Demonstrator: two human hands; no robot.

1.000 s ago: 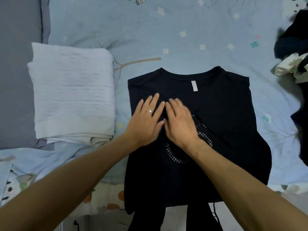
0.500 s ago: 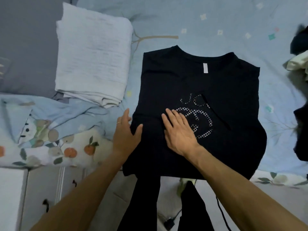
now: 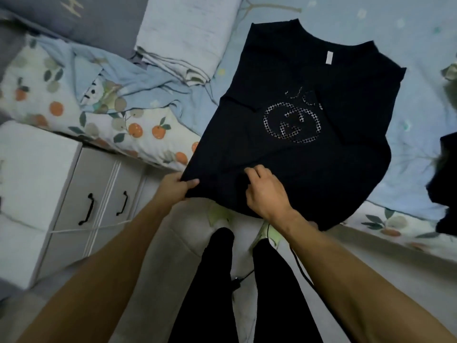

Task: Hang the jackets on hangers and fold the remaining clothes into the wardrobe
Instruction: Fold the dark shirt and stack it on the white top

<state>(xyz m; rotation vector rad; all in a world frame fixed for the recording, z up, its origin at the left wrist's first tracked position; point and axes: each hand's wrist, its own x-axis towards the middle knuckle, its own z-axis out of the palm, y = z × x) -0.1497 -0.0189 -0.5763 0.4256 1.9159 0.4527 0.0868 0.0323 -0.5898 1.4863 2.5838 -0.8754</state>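
Both hands have slid down from the chest of the black T-shirt (image 3: 284, 149) to its bottom hem, and the view has tipped down to take in the floor and the person's legs. One left hand (image 3: 173, 186) pinches the hem's near corner, thumb on top and fingers tucked under the cloth; one right hand (image 3: 265, 191) sits a little toward three o'clock from it, fingers curled down onto the hem and bunching the fabric, though whether they have closed fully around it I cannot tell. That shirt lies face up on the bed sheet (image 3: 408, 45), collar toward twelve o'clock, sleeves folded inward so the body makes a rough rectangle, and its lower edge hangs over the bed's side. It is plain black with one small pale label (image 3: 403, 57) inside the neck and one round studded logo (image 3: 293, 125) on the chest, partly covered by a folded flap. At ten o'clock from the shirt rests one folded white garment (image 3: 188, 28), just beside the shirt's left shoulder. One fruit-patterned quilt (image 3: 99, 115) is rumpled at nine o'clock. Below it stands one white cabinet (image 3: 81, 194) with two black handles. Dark clothes (image 3: 445, 184) are heaped at three o'clock, blurred at the frame's edge.
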